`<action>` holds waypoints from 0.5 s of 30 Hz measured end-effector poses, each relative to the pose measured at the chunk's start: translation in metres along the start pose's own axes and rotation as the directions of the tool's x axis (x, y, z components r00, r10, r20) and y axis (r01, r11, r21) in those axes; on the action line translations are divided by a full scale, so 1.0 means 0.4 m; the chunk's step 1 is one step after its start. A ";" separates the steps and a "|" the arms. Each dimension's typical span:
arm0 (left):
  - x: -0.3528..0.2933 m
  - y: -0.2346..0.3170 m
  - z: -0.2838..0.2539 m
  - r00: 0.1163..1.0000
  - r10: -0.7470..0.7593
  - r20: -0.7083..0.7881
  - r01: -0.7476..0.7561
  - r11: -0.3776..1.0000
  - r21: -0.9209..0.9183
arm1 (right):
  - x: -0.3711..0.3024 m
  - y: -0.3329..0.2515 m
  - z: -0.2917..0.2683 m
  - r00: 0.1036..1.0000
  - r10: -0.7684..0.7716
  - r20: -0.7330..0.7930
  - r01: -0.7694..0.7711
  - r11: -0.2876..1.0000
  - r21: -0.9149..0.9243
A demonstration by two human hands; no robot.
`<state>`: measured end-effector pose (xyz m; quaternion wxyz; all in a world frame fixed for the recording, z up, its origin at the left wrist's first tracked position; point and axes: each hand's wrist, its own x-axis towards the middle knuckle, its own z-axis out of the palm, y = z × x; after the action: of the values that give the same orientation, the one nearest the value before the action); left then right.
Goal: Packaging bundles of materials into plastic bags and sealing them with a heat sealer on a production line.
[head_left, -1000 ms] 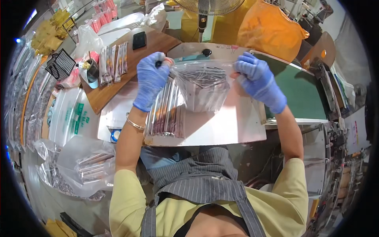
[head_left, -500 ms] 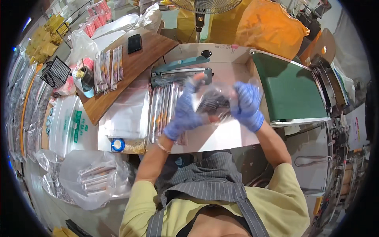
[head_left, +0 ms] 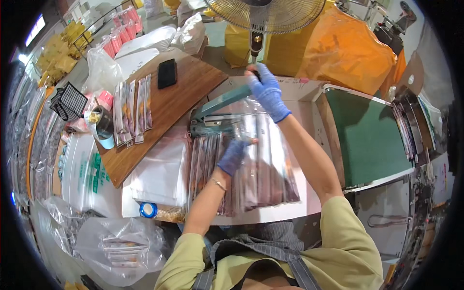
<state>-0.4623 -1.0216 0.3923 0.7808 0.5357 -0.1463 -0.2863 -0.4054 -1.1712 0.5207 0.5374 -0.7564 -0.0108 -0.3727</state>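
Both my hands wear blue gloves. My right hand (head_left: 267,92) grips the raised handle end of a green heat sealer (head_left: 218,112) at the back of the white table. My left hand (head_left: 234,155) pinches the top of a clear plastic bag (head_left: 263,164) filled with long sachets, holding its mouth at the sealer's jaw. The bag lies lengthwise toward me on the table. More long sachets (head_left: 203,164) lie in a row under and left of the bag.
A wooden board (head_left: 179,94) at left carries a black phone (head_left: 167,73) and a row of sachets (head_left: 133,111). A green-topped conveyor (head_left: 367,135) stands at right, a fan (head_left: 266,14) behind. A tape roll (head_left: 148,210) sits at the table's near edge; a filled bag (head_left: 121,249) hangs below.
The bag, held up in both hands before, now lies on the table with its mouth at the sealer. My right hand has left the bag and taken the sealer's handle.
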 end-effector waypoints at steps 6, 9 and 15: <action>-0.004 -0.016 -0.316 0.926 -0.361 -0.112 0.354 0.932 -0.078 | -0.132 0.275 -0.055 0.868 0.497 -0.022 -0.456 0.812 0.364; -0.029 0.023 -0.302 0.891 -0.423 -0.165 0.426 0.904 -0.020 | -0.146 0.302 -0.046 0.877 0.469 -0.106 -0.395 0.828 0.397; -0.047 0.042 -0.255 0.873 -0.453 -0.179 0.459 0.888 -0.007 | -0.161 0.321 -0.061 0.875 0.471 -0.112 -0.398 0.831 0.388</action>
<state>-0.4179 -0.9289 0.3702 0.6914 0.5920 0.0483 -0.4113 -0.4117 -1.2207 0.3837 0.7333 -0.5876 0.1505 -0.3071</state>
